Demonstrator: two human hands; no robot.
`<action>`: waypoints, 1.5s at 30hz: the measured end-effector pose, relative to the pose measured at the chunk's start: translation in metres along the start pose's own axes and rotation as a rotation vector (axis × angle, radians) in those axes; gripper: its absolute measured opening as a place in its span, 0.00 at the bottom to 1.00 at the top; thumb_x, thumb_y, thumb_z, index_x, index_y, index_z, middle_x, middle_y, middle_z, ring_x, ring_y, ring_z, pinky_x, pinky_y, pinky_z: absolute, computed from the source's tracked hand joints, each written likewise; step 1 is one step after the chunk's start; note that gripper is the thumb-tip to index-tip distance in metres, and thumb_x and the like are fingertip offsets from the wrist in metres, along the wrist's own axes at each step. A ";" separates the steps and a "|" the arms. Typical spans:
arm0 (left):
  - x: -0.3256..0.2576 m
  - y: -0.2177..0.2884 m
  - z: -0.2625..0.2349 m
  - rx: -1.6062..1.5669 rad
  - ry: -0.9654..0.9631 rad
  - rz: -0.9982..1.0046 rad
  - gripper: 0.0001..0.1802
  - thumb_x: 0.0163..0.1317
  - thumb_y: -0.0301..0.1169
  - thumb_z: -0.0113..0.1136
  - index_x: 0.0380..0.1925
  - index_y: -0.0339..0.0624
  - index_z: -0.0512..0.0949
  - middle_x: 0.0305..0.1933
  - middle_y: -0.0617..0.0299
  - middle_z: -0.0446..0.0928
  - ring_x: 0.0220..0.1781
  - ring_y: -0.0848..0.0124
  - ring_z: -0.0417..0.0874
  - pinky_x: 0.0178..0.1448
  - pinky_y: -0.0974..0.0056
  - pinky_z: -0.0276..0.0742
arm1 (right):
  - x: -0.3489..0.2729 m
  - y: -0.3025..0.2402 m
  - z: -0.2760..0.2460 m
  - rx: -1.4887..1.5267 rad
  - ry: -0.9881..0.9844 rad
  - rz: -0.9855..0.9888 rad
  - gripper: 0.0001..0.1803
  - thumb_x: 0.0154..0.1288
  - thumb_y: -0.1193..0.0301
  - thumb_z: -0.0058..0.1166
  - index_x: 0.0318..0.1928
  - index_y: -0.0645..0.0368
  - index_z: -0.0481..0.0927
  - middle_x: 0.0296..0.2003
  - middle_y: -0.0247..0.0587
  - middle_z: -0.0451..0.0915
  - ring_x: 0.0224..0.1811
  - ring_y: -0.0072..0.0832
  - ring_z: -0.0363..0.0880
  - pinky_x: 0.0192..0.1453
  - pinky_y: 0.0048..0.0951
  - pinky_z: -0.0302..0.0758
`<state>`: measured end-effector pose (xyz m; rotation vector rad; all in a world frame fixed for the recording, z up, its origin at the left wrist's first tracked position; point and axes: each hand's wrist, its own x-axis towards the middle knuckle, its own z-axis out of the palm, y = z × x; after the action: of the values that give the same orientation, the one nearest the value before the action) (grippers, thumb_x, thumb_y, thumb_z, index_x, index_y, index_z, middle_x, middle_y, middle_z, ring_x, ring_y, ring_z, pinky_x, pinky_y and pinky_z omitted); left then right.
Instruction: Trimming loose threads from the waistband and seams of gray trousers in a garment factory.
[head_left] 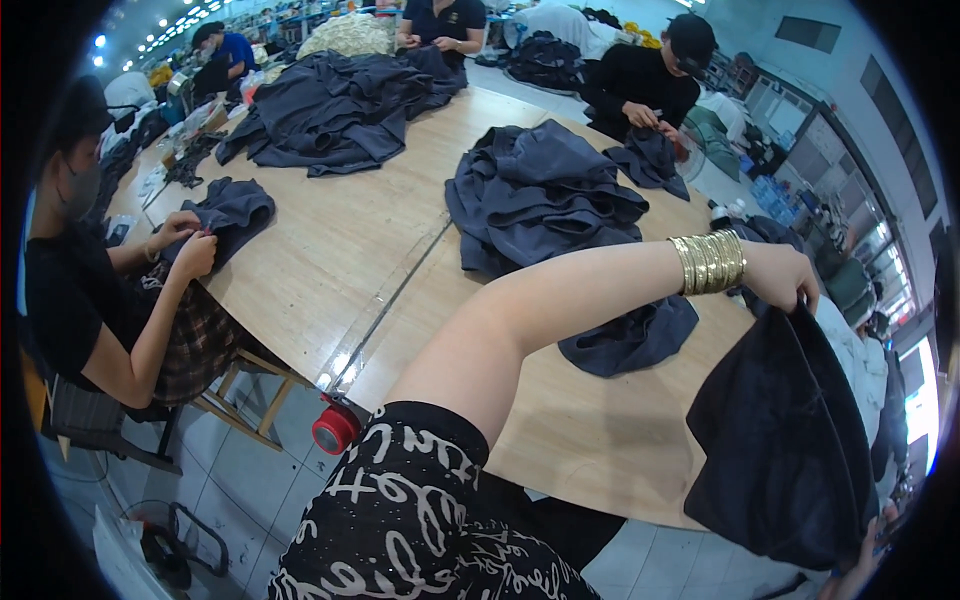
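My left arm reaches across to the right, with a stack of gold bangles on the wrist. My left hand (783, 274) is closed on the top edge of a dark cloth piece (775, 430), which hangs past the table's right front edge. At the lower right rim my right hand (868, 556) shows only in part, closed at the lower corner of the same cloth. The cloth is stretched between both hands; whether it is a finished garment I cannot tell. Beneath my left forearm a smaller dark cloth piece (632, 338) lies on the wooden table (590, 430).
A heap of dark cloth (540, 195) lies mid-table, a larger heap (335, 105) behind it. Co-workers handle cloth at the left (100, 270), far right (655, 80) and far side (442, 25). A red-lidded container (336, 428) is by the near table edge.
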<state>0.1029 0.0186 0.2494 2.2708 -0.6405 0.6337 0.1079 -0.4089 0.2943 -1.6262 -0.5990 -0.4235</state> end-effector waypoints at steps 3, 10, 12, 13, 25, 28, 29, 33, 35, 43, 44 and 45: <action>-0.001 0.011 0.003 -0.028 -0.004 0.032 0.15 0.51 0.24 0.57 0.40 0.45 0.84 0.36 0.60 0.85 0.34 0.68 0.84 0.40 0.65 0.78 | -0.010 -0.010 -0.014 -0.085 -0.038 -0.012 0.17 0.57 0.82 0.57 0.49 0.70 0.75 0.54 0.49 0.72 0.58 0.39 0.68 0.64 0.40 0.64; -0.001 0.042 0.000 -0.079 -0.012 0.051 0.14 0.52 0.24 0.58 0.40 0.44 0.84 0.37 0.59 0.85 0.37 0.69 0.85 0.43 0.67 0.78 | -0.037 -0.013 -0.046 -0.158 0.048 -0.023 0.22 0.61 0.76 0.57 0.56 0.66 0.73 0.56 0.43 0.72 0.60 0.35 0.68 0.66 0.37 0.63; -0.006 0.043 0.002 0.023 0.004 0.064 0.13 0.53 0.25 0.60 0.40 0.44 0.84 0.37 0.60 0.85 0.38 0.72 0.84 0.43 0.68 0.77 | -0.018 0.028 -0.082 -0.091 0.083 -0.002 0.25 0.65 0.66 0.57 0.60 0.60 0.70 0.56 0.36 0.73 0.61 0.31 0.71 0.68 0.34 0.64; -0.006 0.044 0.002 0.013 0.001 0.080 0.13 0.53 0.25 0.60 0.40 0.44 0.84 0.37 0.60 0.85 0.38 0.72 0.84 0.43 0.68 0.77 | -0.023 0.026 -0.084 -0.103 0.097 -0.006 0.25 0.65 0.66 0.57 0.60 0.60 0.70 0.56 0.36 0.73 0.61 0.31 0.71 0.68 0.34 0.64; -0.021 0.060 -0.008 -0.068 -0.087 -0.051 0.13 0.54 0.27 0.60 0.40 0.47 0.84 0.37 0.66 0.84 0.26 0.77 0.77 0.28 0.70 0.72 | -0.033 0.010 -0.079 -0.137 -0.015 0.037 0.22 0.66 0.63 0.58 0.57 0.56 0.72 0.52 0.35 0.74 0.56 0.27 0.72 0.62 0.29 0.67; -0.020 0.062 -0.007 -0.021 -0.051 -0.028 0.13 0.54 0.25 0.60 0.40 0.45 0.83 0.37 0.64 0.84 0.29 0.76 0.79 0.32 0.70 0.74 | -0.033 0.013 -0.078 -0.102 0.005 0.060 0.21 0.66 0.64 0.57 0.56 0.57 0.72 0.51 0.35 0.74 0.55 0.27 0.72 0.61 0.29 0.67; -0.018 0.055 -0.004 -0.023 -0.056 -0.030 0.13 0.54 0.25 0.60 0.40 0.45 0.83 0.37 0.64 0.84 0.29 0.76 0.79 0.32 0.70 0.74 | -0.036 0.009 -0.071 -0.102 0.006 0.065 0.21 0.66 0.64 0.57 0.56 0.57 0.72 0.51 0.35 0.74 0.55 0.27 0.72 0.61 0.29 0.67; -0.015 0.052 -0.001 -0.045 -0.079 -0.054 0.14 0.53 0.24 0.60 0.40 0.44 0.83 0.40 0.59 0.84 0.45 0.70 0.84 0.49 0.67 0.76 | -0.047 0.006 -0.063 -0.203 0.045 0.098 0.19 0.67 0.65 0.57 0.55 0.57 0.72 0.50 0.34 0.74 0.55 0.25 0.72 0.62 0.27 0.65; -0.014 0.048 0.005 -0.034 -0.061 -0.016 0.13 0.53 0.23 0.59 0.40 0.44 0.83 0.40 0.59 0.84 0.45 0.69 0.84 0.48 0.67 0.76 | -0.049 0.004 -0.059 -0.079 -0.005 0.095 0.18 0.65 0.65 0.56 0.53 0.58 0.73 0.48 0.33 0.73 0.55 0.25 0.69 0.66 0.26 0.57; -0.012 0.043 0.007 -0.056 -0.086 -0.005 0.13 0.53 0.22 0.60 0.40 0.43 0.83 0.39 0.60 0.84 0.42 0.72 0.82 0.47 0.68 0.75 | -0.050 0.017 -0.059 -0.074 -0.018 0.024 0.15 0.67 0.69 0.56 0.52 0.59 0.74 0.47 0.32 0.75 0.53 0.22 0.72 0.64 0.25 0.61; -0.013 0.044 0.006 -0.057 -0.094 -0.004 0.13 0.53 0.22 0.60 0.40 0.43 0.83 0.39 0.60 0.84 0.42 0.72 0.82 0.47 0.68 0.75 | -0.051 0.017 -0.058 -0.099 -0.025 0.022 0.15 0.67 0.69 0.56 0.51 0.59 0.75 0.47 0.32 0.75 0.53 0.22 0.72 0.64 0.25 0.61; -0.013 0.046 0.005 -0.059 -0.105 -0.039 0.13 0.53 0.22 0.60 0.40 0.43 0.83 0.39 0.60 0.84 0.42 0.72 0.82 0.47 0.68 0.75 | -0.051 0.019 -0.057 -0.097 -0.018 0.027 0.15 0.67 0.69 0.56 0.51 0.59 0.75 0.47 0.32 0.75 0.53 0.22 0.72 0.64 0.25 0.61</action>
<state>0.0670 -0.0109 0.2602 2.2672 -0.6557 0.4730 0.0825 -0.4738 0.2571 -1.7307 -0.5762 -0.4241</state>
